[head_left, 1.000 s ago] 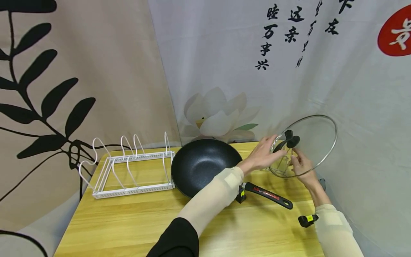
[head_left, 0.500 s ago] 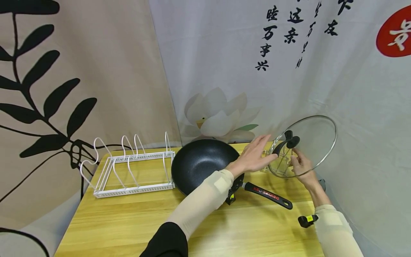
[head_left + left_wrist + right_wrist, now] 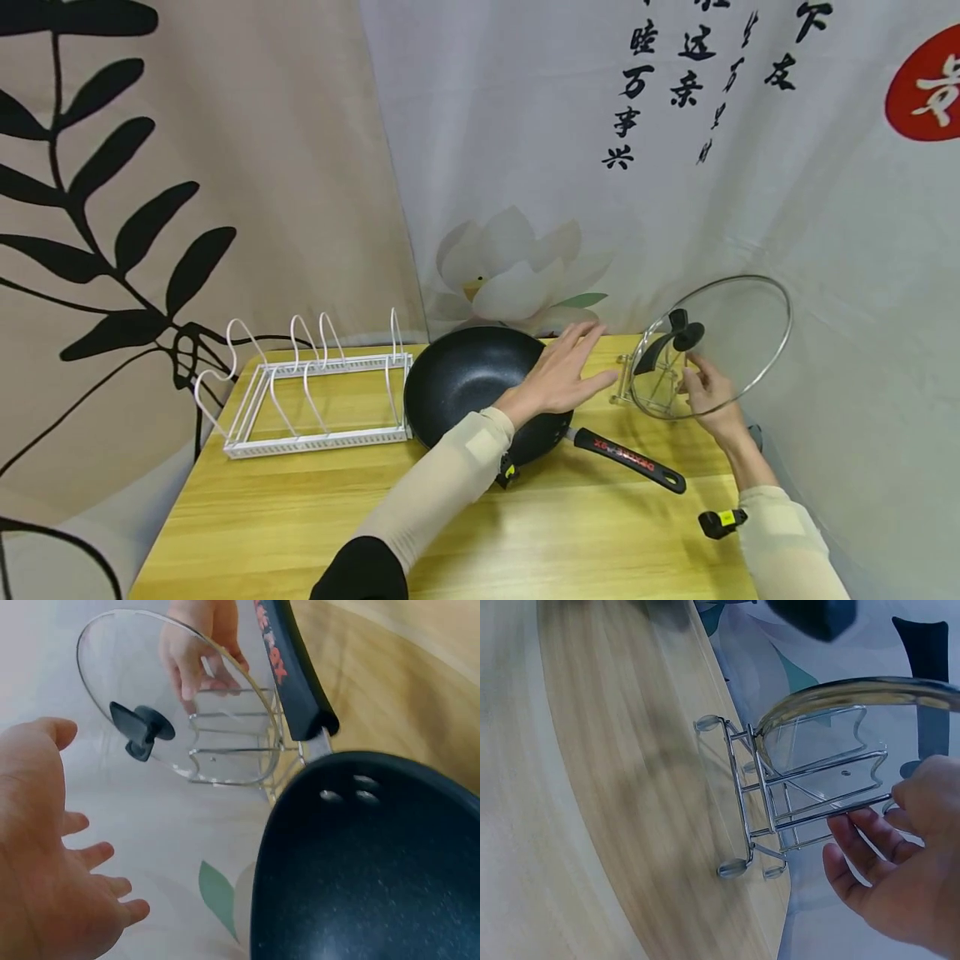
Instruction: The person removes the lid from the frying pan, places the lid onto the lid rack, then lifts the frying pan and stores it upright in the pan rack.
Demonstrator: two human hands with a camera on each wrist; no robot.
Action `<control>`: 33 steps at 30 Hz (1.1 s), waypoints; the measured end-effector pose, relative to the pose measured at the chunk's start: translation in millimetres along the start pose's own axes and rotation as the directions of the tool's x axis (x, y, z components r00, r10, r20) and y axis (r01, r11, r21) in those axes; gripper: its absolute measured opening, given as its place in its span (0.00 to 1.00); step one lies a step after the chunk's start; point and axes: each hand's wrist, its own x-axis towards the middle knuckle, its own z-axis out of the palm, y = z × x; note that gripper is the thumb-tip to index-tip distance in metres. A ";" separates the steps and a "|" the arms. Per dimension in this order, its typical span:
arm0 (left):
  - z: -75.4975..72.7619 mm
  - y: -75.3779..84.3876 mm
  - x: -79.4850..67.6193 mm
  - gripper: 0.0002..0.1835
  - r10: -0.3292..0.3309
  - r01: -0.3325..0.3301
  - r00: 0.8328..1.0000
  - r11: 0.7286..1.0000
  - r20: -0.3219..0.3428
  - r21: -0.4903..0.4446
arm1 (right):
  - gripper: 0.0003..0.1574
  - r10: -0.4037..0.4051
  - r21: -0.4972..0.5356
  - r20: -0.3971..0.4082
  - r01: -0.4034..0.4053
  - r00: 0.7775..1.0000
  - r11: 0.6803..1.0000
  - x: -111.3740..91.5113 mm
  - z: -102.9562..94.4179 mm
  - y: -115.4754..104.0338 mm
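A glass lid (image 3: 738,333) with a metal rim and black knob (image 3: 687,330) stands tilted in a small metal wire rack (image 3: 769,787) at the right of the table. My right hand (image 3: 711,396) is at that rack, thumb and fingers pinching one of its wires, partly seen through the glass. My left hand (image 3: 558,371) hangs over the right side of a black wok (image 3: 468,383), fingers spread and straight, holding nothing. In the left wrist view the left hand (image 3: 52,847) is apart from the lid's knob.
On the left of the wooden table (image 3: 300,517) lies a white rack (image 3: 315,443) with upright wire loops. The wok's black handle (image 3: 630,460) points toward the front right. A printed curtain (image 3: 525,150) hangs close behind the table.
My left hand has let go of the lid's knob area and drawn back left over the wok. The lid stays tilted in the wire rack, and my right hand keeps its place.
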 end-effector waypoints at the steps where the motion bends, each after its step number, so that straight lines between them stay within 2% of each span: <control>1: -1.5 -2.0 -3.3 0.46 -0.004 0.004 1.000 1.000 -0.001 0.004 | 0.35 0.000 -0.002 -0.006 0.000 1.000 1.000 -0.3 0.9 -0.1; 7: -10.6 -11.5 -20.8 0.45 -0.023 0.023 1.000 1.000 -0.014 0.017 | 0.33 -0.003 -0.027 -0.050 0.001 0.999 1.000 -1.9 1.9 -3.3; 11: -14.9 -17.1 -31.1 0.45 -0.024 0.024 0.999 1.000 -0.024 0.012 | 0.33 -0.006 -0.066 -0.052 0.003 0.999 0.998 -2.9 1.2 -5.2; 20: -19.3 -30.3 -52.3 0.46 -0.032 0.031 0.999 0.999 -0.041 -0.023 | 0.40 0.037 -0.096 0.022 -0.035 0.999 0.995 -11.3 1.3 -5.9; 27: -22.8 -36.9 -63.9 0.45 -0.012 0.010 0.998 1.000 -0.060 -0.025 | 0.41 0.014 -0.145 0.075 -0.003 0.997 0.989 -23.1 -1.3 -7.9; 33: -25.1 -40.1 -74.9 0.46 -0.024 0.023 0.999 1.000 -0.048 -0.020 | 0.43 0.038 -0.210 0.096 -0.017 0.995 0.978 -37.7 -6.8 -16.2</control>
